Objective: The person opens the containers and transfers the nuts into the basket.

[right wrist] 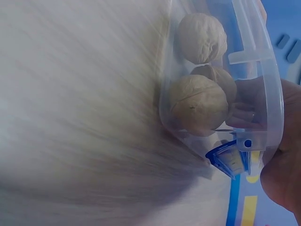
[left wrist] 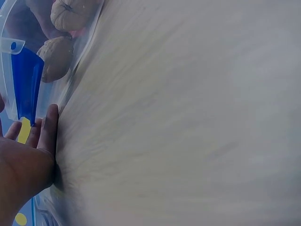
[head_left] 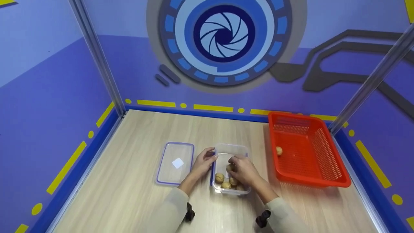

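The table (head_left: 136, 181) is occupied at right by a red basket (head_left: 296, 158), centrally by a clear box (head_left: 231, 149), at left by a lid (head_left: 169, 166). The box's left side is touched by the left hand (head_left: 203, 162), fingers extended. Inside, 1 walnut (head_left: 230, 167) is pinched by the right hand (head_left: 245, 169); more walnuts (head_left: 219, 177) are gathered at the near end. 1 loose walnut (head_left: 279, 150) is held in the basket.

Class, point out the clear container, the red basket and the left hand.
Clear container (head_left: 222, 163), head view: bare floor.
Red basket (head_left: 296, 153), head view: bare floor.
Left hand (head_left: 202, 164), head view: back of the hand.
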### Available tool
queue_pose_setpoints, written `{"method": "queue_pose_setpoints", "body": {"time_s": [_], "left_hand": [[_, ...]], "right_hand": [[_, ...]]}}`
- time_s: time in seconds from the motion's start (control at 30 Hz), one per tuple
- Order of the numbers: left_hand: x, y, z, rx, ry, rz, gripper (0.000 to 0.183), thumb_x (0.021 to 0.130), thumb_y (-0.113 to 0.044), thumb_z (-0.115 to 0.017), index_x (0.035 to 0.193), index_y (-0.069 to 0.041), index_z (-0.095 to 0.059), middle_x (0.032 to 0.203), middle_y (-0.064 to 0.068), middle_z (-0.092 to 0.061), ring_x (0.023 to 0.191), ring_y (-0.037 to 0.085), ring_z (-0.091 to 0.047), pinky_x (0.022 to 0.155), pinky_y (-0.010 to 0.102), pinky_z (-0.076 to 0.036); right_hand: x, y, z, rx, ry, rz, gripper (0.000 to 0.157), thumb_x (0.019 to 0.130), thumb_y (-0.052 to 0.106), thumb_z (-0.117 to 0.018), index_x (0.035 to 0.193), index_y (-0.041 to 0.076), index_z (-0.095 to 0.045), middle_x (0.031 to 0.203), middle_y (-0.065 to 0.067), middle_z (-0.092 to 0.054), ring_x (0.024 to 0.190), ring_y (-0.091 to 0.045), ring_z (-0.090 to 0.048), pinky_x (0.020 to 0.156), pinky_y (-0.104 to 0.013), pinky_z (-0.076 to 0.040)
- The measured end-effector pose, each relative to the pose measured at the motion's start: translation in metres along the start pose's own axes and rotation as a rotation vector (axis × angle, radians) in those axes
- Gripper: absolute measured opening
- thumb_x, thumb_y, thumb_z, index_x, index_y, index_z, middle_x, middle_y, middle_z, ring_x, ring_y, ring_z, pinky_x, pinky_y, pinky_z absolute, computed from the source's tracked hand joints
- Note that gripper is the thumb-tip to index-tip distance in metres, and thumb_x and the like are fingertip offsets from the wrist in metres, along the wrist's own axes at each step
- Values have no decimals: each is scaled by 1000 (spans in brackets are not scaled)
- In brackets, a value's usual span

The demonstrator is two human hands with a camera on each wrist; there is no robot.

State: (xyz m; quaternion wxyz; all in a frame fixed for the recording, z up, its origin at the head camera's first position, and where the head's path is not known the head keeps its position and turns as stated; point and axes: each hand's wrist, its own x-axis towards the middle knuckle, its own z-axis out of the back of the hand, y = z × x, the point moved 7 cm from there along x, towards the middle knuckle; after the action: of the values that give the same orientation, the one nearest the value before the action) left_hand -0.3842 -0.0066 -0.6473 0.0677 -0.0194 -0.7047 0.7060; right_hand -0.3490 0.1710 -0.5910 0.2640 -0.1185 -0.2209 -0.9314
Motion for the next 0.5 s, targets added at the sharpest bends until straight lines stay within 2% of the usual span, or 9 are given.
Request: {"method": "queue_pose_setpoints", "body": {"time_s": [0.13, 0.4, 0.5], "left_hand": [[-3, -3, 0, 0, 18, 9, 49, 104, -16, -68, 147, 3, -54, 135, 26, -63, 119, 34, -65, 94, 38, -56], [-3, -4, 3, -18, 10, -1, 49, 104, -16, -68, 146, 4, -54, 136, 27, -63, 118, 34, -66, 94, 43, -57], [-2, -2, 3, -26, 6, 14, 50, 104, -16, -69, 147, 3, -54, 135, 26, -63, 117, 32, -66, 91, 41, -57]], "right_hand": [[-2, 1, -1, -23, -24, 13, 28, 79, 13, -91, 100, 4, -75, 93, -7, -69, 82, -27, -68, 76, -48, -59], [0, 3, -1, -42, -78, 51, 24, 81, 12, -90, 98, 5, -75, 91, -6, -69, 81, -27, -68, 76, -47, -58], [0, 4, -1, -42, -80, 56, 25, 81, 13, -91, 98, 5, -75, 91, -6, -69, 81, -26, -68, 76, -47, -58]]}}
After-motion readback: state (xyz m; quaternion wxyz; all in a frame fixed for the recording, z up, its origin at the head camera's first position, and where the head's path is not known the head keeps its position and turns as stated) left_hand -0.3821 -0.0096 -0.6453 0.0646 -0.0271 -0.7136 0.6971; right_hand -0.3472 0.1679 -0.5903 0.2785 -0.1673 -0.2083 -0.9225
